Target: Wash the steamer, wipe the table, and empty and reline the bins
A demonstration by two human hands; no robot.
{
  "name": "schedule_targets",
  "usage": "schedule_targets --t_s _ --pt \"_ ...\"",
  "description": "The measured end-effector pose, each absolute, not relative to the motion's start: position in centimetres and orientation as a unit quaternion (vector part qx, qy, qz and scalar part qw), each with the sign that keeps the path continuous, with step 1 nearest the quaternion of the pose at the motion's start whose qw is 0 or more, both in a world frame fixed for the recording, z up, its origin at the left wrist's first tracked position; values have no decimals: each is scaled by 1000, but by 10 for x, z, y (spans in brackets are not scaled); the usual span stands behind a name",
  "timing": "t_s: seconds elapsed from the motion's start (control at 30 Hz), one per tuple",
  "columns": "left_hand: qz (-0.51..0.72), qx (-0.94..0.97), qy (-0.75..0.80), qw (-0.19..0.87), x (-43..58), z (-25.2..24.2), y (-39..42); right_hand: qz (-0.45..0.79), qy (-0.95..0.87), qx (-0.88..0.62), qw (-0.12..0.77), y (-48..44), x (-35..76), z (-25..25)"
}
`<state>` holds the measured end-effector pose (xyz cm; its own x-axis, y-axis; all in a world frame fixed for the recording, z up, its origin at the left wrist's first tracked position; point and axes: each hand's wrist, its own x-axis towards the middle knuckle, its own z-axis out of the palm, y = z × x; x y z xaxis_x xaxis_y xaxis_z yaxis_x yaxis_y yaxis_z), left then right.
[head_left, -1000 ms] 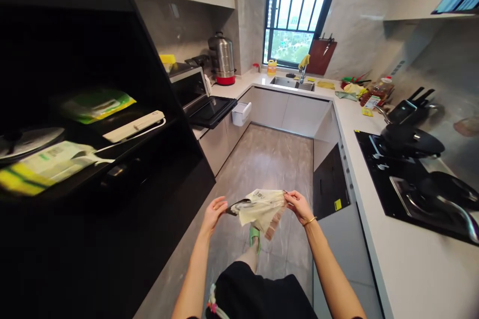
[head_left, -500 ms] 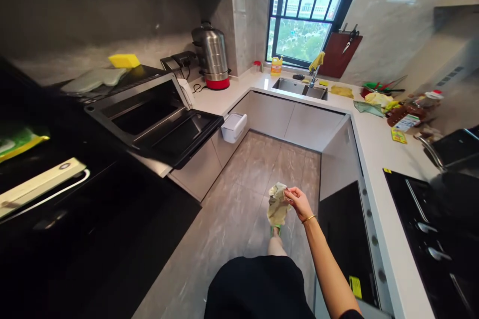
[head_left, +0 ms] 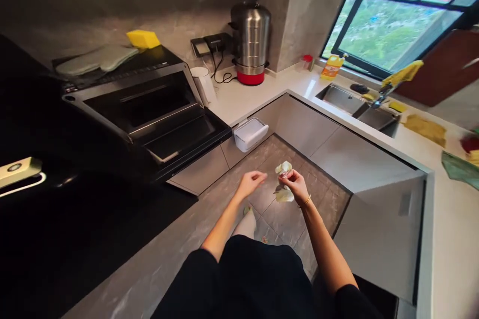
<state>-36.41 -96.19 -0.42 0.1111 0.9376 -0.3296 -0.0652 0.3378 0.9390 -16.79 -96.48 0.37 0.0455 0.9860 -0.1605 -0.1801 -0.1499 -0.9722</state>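
My right hand point(head_left: 297, 187) is closed on a crumpled pale yellowish sheet point(head_left: 285, 195), pinching it near its middle. Part of the sheet stands up above the fingers and part hangs below; whether it is paper or plastic I cannot tell. My left hand point(head_left: 251, 184) is held out to the left of the sheet, apart from it. Its fingers are loosely curved with a small gap to the thumb, and nothing shows in them. Past both hands, a white lidded bin point(head_left: 251, 134) hangs on the cabinet front below the counter.
On the left, an oven point(head_left: 138, 104) has its door point(head_left: 187, 134) folded down, jutting out over the floor. A steel steamer point(head_left: 251, 35) with a red base stands on the counter. Ahead right are the sink point(head_left: 344, 99), a yellow bottle point(head_left: 332, 66) and a cloth point(head_left: 425, 129).
My left hand has come into view beside the right. The sheet, still in my right hand, is now more bunched. My view has turned left and nearer the bin and sink.
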Motion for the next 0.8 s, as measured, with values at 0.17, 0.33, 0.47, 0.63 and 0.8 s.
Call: schedule_targets --t_s 0.17,0.33,0.47,0.63,0.8 --pt "488 409 457 621 -310 -3 -834 585 -446 -487 471 -854 -172 -7" --pt "473 358 474 651 -313 -20 -742 585 -475 -483 446 -744 -166 -17" --pt "525 231 451 684 -319 -28 -678 616 -461 -463 440 -675 -159 -24" --pt "590 -42 468 656 -356 -39 -609 684 -277 -493 460 -592 -125 -46" --pt "543 25 512 665 -395 -48 -585 648 -216 -584 439 -483 -84 -74"
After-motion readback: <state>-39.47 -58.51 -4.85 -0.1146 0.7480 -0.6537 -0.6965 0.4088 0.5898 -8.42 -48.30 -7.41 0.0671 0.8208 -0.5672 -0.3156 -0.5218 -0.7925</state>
